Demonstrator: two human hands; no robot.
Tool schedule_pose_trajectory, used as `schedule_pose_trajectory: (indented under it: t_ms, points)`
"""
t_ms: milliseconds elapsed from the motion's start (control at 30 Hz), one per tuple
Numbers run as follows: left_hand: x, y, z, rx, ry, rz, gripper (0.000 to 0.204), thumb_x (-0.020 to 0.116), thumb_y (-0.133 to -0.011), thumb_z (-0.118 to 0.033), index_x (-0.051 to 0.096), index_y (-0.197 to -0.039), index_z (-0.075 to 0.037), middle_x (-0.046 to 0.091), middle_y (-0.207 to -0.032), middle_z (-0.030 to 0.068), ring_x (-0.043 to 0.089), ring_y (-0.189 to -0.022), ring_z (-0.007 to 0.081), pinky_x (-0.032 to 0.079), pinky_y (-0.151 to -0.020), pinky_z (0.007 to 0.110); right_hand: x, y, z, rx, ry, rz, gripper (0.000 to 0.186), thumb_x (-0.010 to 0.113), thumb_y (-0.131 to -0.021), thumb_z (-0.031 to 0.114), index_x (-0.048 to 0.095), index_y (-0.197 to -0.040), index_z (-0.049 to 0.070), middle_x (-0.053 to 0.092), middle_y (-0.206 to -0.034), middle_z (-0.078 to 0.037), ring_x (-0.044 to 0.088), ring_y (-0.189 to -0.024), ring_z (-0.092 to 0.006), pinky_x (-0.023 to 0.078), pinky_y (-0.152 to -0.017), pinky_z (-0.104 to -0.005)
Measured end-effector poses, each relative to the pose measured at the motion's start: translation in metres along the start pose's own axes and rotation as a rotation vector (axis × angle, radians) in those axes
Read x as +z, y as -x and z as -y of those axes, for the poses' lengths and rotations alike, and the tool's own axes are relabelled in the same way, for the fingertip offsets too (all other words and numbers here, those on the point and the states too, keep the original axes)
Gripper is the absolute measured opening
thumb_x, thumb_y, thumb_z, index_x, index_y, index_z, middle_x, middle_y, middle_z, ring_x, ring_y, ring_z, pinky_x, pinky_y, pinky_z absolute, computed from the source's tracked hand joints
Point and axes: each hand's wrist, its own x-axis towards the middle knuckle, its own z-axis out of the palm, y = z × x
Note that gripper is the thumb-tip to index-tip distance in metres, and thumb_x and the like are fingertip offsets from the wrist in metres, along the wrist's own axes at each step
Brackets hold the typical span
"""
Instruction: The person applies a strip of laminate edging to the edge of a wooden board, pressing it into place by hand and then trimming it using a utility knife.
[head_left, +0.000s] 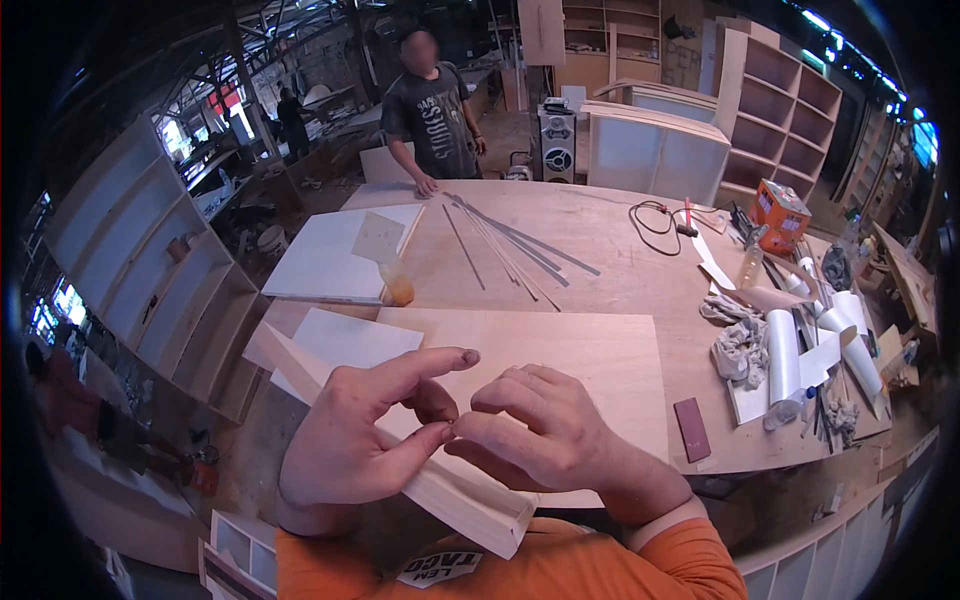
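The left hand (pixel 365 435) and right hand (pixel 545 430) meet with curled fingers; whether the fingertips grasp anything cannot be told. The long wooden piece (pixel 465 502) slants beneath both hands, near end at the orange shirt (pixel 630 562).

On the table (pixel 600 220), strips (pixel 572 260) lie between a board (pixel 320 255) on the left and a box (pixel 782 215) on the right, beyond the near panel (pixel 600 370). Right of that panel lie a rectangular piece (pixel 691 430), then rags (pixel 740 352) and rolls (pixel 783 360). The left hand (pixel 365 425) and right hand (pixel 540 425) are above a wooden length (pixel 470 505); one shelf unit (pixel 165 285) stands left of the table, another (pixel 775 110) behind it, rightward.
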Motion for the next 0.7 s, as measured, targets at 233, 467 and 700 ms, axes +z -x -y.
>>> schedule_pose_trajectory:
  t_ms: [233, 467, 700]
  points:
    - [-0.0005, -0.0026, 0.0029, 0.013, -0.029, 0.042, 0.05, 0.066, -0.076, 0.005, 0.057, -0.126, 0.002, 0.071, -0.083, 0.0135, 0.071, -0.079, 0.0194, 0.053, -0.074, 0.03, -0.0041, -0.001, -0.0036, 0.036, -0.039, -0.051, 0.024, 0.074, -0.076, 0.011, 0.062, -0.096, 0.005, 0.055, -0.082, -0.004, 0.057, -0.067, -0.0188, 0.044, -0.055, -0.0311]
    - [-0.0012, -0.0058, 0.0056, 0.073, -0.032, 0.071, 0.052, 0.064, -0.073, 0.011, 0.056, -0.124, 0.006, 0.072, -0.083, 0.0159, 0.071, -0.083, 0.0167, 0.052, -0.075, 0.026, -0.0009, -0.0009, -0.0088, 0.057, -0.086, -0.067, 0.024, 0.074, -0.075, 0.008, 0.061, -0.094, 0.005, 0.057, -0.084, -0.006, 0.06, -0.068, -0.0218, 0.047, -0.056, -0.0321]
    - [-0.0013, -0.0078, 0.0051, 0.018, -0.023, 0.065, 0.051, 0.064, -0.074, 0.011, 0.055, -0.124, 0.006, 0.071, -0.083, 0.0119, 0.069, -0.082, 0.0145, 0.052, -0.074, 0.024, -0.0019, -0.0058, -0.007, 0.13, -0.147, -0.038, 0.027, 0.074, -0.073, 0.004, 0.059, -0.096, 0.005, 0.058, -0.088, -0.009, 0.062, -0.069, -0.0244, 0.05, -0.058, -0.034]
